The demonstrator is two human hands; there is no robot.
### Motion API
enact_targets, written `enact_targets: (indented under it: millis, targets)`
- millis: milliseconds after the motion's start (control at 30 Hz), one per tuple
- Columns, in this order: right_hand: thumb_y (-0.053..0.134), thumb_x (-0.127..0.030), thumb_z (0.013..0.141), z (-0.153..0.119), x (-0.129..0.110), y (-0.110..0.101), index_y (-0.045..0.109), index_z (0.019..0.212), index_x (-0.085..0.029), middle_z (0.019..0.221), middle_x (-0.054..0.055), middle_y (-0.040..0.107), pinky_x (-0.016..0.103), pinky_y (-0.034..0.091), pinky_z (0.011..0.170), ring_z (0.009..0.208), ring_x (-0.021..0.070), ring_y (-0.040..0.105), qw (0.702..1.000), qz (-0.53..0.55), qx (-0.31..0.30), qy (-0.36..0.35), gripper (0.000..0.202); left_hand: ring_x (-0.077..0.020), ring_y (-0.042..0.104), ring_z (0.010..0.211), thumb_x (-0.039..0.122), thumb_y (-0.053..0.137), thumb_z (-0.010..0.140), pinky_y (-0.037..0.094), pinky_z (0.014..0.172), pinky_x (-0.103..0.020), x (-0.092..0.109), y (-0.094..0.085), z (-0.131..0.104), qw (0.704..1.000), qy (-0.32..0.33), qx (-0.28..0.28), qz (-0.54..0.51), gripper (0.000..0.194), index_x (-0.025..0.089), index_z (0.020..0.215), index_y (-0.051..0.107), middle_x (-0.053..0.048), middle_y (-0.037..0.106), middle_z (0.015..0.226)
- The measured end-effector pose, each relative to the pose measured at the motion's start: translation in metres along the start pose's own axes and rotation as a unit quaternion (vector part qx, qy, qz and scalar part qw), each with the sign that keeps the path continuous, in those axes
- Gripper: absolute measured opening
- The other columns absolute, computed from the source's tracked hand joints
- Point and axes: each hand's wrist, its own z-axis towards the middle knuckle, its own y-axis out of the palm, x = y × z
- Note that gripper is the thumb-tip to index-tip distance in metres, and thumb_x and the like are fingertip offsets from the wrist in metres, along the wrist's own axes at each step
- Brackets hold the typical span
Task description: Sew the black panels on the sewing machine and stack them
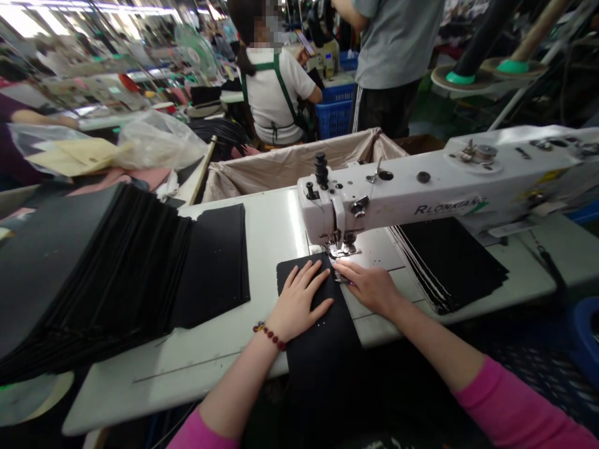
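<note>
A black panel [322, 340] of fabric or leather-like sheet lies under the sewing machine's needle area and hangs over the table's front edge. My left hand [302, 299] rests flat on it, fingers spread, left of the presser foot [344, 249]. Close by the foot, my right hand [369, 287] has its fingers drawn together at the panel's right edge. Under those fingers a small dark, shiny object partly shows; its kind is unclear. The white sewing machine [388, 193] reaches in from the right, its lamp lighting the needle plate.
Stacked black panels [107, 262] cover the table's left side, with more panels [215, 255] beside them. Another stack [449, 262] with pale edges lies under the machine arm. Behind the table stands a cloth-lined bin [276, 168]. Two people [281, 93] are beyond it, near blue baskets [334, 112].
</note>
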Motion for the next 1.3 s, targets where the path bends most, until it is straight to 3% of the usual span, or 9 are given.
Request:
enact_targets:
  millis: [333, 1300]
  targets:
    - [0.043, -0.024, 0.093, 0.0016, 0.0033, 0.0034, 0.039, 0.145, -0.031, 0.150, -0.001, 0.041, 0.038, 0.052, 0.083, 0.106, 0.0242, 0.064, 1.000, 0.008, -0.005, -0.012, 0.053, -0.0248, 0.018, 0.147, 0.045, 0.054, 0.090, 0.013, 0.121, -0.046, 0.0017, 0.0029, 0.0056, 1.000, -0.010, -0.007, -0.008, 0.070, 0.022, 0.150, 0.027, -0.006, 0.024, 0.158]
    - [0.048, -0.024, 0.091, 0.0026, 0.0033, 0.0076, 0.043, 0.142, -0.032, 0.148, 0.001, 0.044, 0.034, 0.053, 0.073, 0.091, 0.0205, 0.068, 0.999, -0.043, 0.004, -0.013, 0.052, -0.0248, 0.022, 0.146, 0.047, 0.055, 0.090, 0.015, 0.121, -0.047, -0.0050, 0.0027, 0.0099, 1.000, 0.000, -0.009, -0.018, 0.065, 0.022, 0.146, 0.034, -0.005, 0.030, 0.156]
